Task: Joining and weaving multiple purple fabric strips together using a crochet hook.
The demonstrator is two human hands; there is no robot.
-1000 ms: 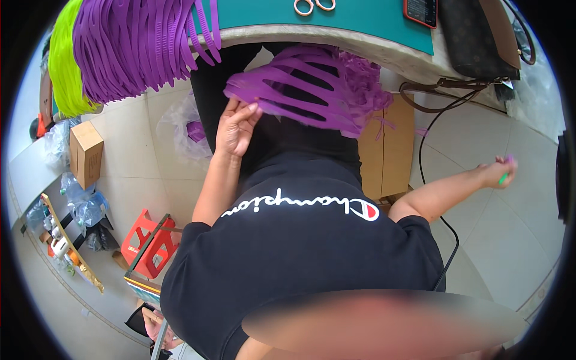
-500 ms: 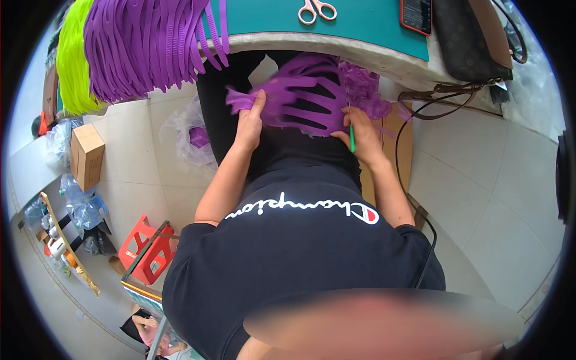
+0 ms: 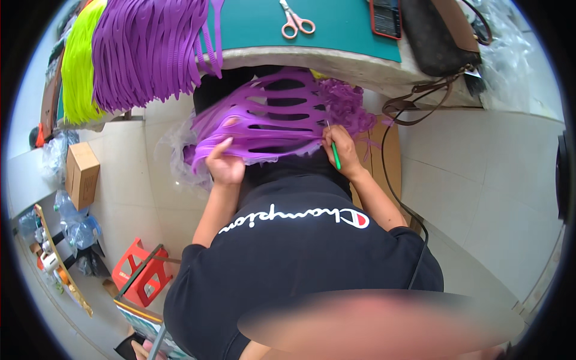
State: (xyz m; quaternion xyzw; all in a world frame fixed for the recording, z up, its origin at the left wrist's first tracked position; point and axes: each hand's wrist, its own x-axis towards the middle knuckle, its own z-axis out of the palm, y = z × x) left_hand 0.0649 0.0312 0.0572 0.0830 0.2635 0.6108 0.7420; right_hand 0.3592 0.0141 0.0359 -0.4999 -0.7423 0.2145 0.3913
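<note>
We see the left hand gripping the purple woven strap piece on the lap, below the tabletop edge; right hand closed on a green-handled hook tool at the weave's right side

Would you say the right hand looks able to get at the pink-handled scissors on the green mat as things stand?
Probably yes, after letting go: the right hand holds a green hook at the purple weave, but the scissors lie uncovered on the mat.
</note>
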